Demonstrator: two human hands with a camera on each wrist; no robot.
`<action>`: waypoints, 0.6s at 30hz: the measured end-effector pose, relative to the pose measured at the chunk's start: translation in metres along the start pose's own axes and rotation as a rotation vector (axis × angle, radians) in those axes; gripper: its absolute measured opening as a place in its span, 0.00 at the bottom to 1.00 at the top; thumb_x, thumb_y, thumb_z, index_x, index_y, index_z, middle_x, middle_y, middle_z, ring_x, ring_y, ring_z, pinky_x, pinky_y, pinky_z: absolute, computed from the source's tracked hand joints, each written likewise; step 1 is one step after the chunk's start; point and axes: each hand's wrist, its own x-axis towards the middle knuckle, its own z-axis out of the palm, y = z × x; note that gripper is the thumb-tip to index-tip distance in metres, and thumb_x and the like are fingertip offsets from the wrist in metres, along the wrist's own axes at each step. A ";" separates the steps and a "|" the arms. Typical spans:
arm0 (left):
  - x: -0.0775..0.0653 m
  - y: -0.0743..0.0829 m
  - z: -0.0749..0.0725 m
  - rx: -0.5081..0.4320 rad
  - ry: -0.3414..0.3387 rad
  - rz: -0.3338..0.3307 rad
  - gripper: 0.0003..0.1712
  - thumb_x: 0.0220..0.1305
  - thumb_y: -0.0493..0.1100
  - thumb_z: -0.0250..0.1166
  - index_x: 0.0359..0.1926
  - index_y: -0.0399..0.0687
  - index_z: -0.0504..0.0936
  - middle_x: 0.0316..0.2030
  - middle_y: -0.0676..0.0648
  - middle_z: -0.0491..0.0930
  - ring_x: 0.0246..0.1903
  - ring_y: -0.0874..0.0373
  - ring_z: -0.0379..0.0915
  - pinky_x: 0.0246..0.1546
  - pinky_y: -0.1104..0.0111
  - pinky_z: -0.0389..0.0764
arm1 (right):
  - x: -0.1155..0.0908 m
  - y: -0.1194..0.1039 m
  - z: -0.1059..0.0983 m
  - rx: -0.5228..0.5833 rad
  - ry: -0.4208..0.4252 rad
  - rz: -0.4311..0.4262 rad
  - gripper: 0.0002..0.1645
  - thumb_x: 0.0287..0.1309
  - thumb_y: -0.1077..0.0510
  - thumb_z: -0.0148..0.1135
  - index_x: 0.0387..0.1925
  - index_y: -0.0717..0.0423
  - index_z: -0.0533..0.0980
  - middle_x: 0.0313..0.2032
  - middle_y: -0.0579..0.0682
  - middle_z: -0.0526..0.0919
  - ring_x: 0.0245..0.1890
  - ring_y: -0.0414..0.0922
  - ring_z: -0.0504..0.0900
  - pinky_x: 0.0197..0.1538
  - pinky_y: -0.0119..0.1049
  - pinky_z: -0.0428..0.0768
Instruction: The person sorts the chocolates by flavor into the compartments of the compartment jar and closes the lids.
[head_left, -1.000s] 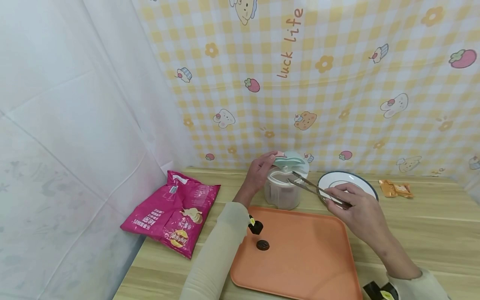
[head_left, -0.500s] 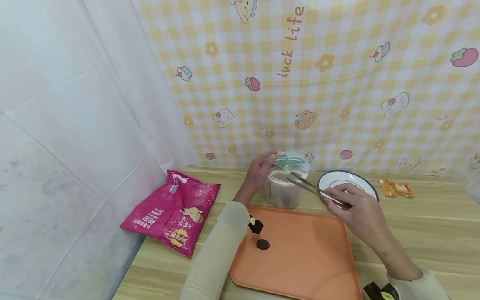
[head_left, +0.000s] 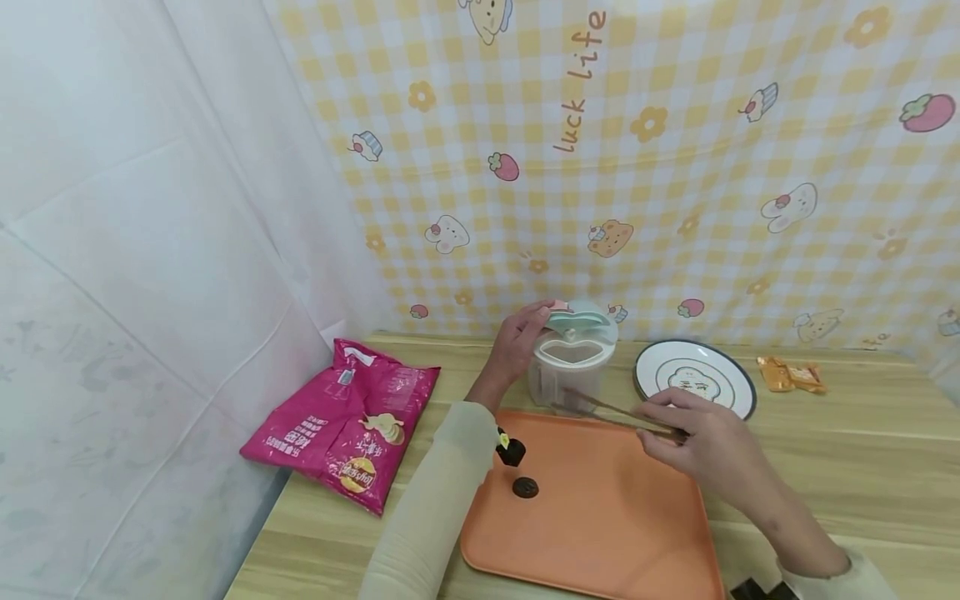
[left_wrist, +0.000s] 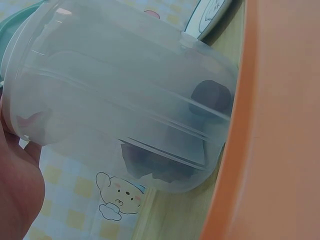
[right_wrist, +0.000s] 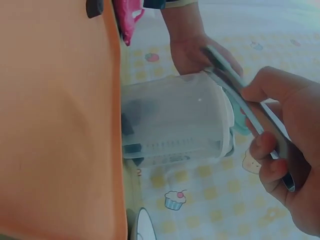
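My left hand (head_left: 517, 346) grips the top of a clear plastic canister (head_left: 546, 379), its fingers by the raised pale green flap (head_left: 581, 325). Below the flap is a heart-shaped opening. Dark pieces (left_wrist: 210, 97) lie in the bottom of the canister in the left wrist view. My right hand (head_left: 708, 446) holds metal tongs (right_wrist: 267, 117) between thumb and fingers. The tong tips are in front of the canister, outside its opening, with nothing visible between them. A dark brown oval piece (head_left: 526, 487) lies on the orange tray (head_left: 600, 517).
A magenta chip bag (head_left: 345, 425) lies on the wooden table to the left. Right of the canister is a white plate (head_left: 652, 362) with a dark rim. Beyond it lies an orange wrapped packet (head_left: 791, 376). A checked curtain (head_left: 540, 208) hangs behind.
My right hand has drawn the tongs out of the canister's opening, lowering them toward the tray and me. The left hand has stayed on the canister.
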 end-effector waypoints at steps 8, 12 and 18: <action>0.000 -0.001 0.000 0.032 0.011 -0.009 0.26 0.81 0.50 0.48 0.61 0.37 0.83 0.63 0.44 0.79 0.67 0.58 0.70 0.68 0.64 0.67 | -0.008 -0.002 0.013 0.082 -0.264 -0.014 0.16 0.47 0.60 0.80 0.40 0.43 0.88 0.39 0.31 0.82 0.29 0.28 0.77 0.29 0.24 0.76; 0.000 -0.001 0.000 0.046 0.013 -0.022 0.26 0.81 0.49 0.48 0.62 0.38 0.82 0.64 0.44 0.79 0.67 0.59 0.70 0.68 0.65 0.66 | -0.011 -0.003 0.022 0.118 -0.319 -0.090 0.16 0.47 0.60 0.79 0.39 0.41 0.88 0.39 0.32 0.82 0.32 0.31 0.80 0.34 0.25 0.78; 0.000 -0.001 0.000 0.042 0.010 -0.016 0.25 0.81 0.50 0.48 0.60 0.39 0.85 0.62 0.46 0.80 0.66 0.58 0.70 0.68 0.64 0.67 | -0.012 -0.005 0.033 0.135 -0.329 -0.162 0.18 0.42 0.62 0.76 0.36 0.40 0.87 0.37 0.32 0.82 0.32 0.30 0.79 0.34 0.22 0.75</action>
